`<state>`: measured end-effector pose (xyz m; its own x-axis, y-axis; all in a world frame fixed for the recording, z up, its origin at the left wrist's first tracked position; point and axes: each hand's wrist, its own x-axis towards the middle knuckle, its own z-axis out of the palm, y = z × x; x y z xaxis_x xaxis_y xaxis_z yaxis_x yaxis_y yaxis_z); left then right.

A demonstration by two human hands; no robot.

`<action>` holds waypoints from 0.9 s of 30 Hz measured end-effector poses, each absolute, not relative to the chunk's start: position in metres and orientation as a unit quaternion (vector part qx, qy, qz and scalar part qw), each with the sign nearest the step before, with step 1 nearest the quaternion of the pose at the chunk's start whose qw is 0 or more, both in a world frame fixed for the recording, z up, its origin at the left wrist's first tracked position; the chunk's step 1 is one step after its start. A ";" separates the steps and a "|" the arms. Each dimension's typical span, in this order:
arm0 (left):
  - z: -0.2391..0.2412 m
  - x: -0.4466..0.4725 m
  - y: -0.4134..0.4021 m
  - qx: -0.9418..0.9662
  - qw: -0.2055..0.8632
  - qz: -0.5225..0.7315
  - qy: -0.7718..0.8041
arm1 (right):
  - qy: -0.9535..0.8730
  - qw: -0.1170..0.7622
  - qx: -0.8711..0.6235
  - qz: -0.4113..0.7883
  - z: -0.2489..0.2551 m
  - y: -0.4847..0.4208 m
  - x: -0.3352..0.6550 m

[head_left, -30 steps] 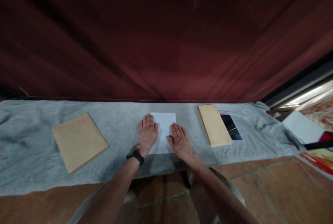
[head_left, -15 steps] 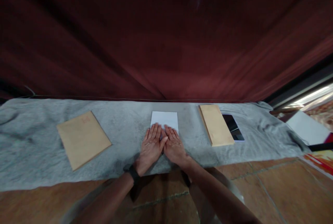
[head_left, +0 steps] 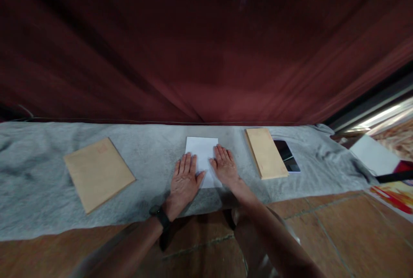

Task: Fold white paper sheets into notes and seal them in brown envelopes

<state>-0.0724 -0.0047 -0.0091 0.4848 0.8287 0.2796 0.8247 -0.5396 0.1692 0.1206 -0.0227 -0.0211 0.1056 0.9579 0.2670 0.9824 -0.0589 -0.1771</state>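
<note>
A white sheet of paper (head_left: 202, 146), perhaps folded, lies flat on a grey cloth (head_left: 155, 153) straight in front of me. Across its left edge my left hand (head_left: 185, 181) rests palm down, fingers stretched out, thumb pointing in over the paper. My right hand (head_left: 225, 166) lies flat along the right edge with its fingers spread, partly on the cloth. Between the two hands the middle of the paper shows. A watch with a black strap (head_left: 160, 217) sits on my left wrist.
Brown envelopes lie to either side: a broad one (head_left: 100, 174) at left and a narrow stack (head_left: 267, 154) at right. The stack partly covers a dark phone (head_left: 286, 155). Behind the cloth hangs a dark red curtain (head_left: 206, 71). Tiled floor (head_left: 309, 222) runs along the front.
My hands were together on the lower part of the paper. They have moved apart to its left and right edges, uncovering its middle and lower part.
</note>
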 end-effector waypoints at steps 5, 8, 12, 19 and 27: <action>-0.007 -0.072 -0.005 0.863 0.011 0.162 0.479 | -0.640 0.168 -0.748 -0.045 -0.019 -0.012 0.130; -0.008 -0.071 -0.005 0.861 0.017 0.164 0.482 | -0.634 0.195 -0.747 -0.046 -0.013 -0.016 0.116; -0.012 -0.073 -0.004 0.867 0.021 0.154 0.474 | -0.707 0.213 -0.674 -0.005 -0.010 -0.031 0.081; -0.013 -0.081 -0.002 0.877 0.012 0.150 0.456 | -0.734 0.196 -0.650 -0.008 -0.015 -0.042 0.073; -0.005 -0.084 0.003 0.863 0.012 0.146 0.483 | -0.741 0.169 -0.649 -0.037 -0.015 -0.048 0.089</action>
<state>-0.0839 0.0034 -0.0045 0.4914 0.8369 0.2410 0.8299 -0.5339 0.1619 0.0886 -0.0476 -0.0151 -0.1017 0.9489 0.2988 0.9742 0.1559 -0.1635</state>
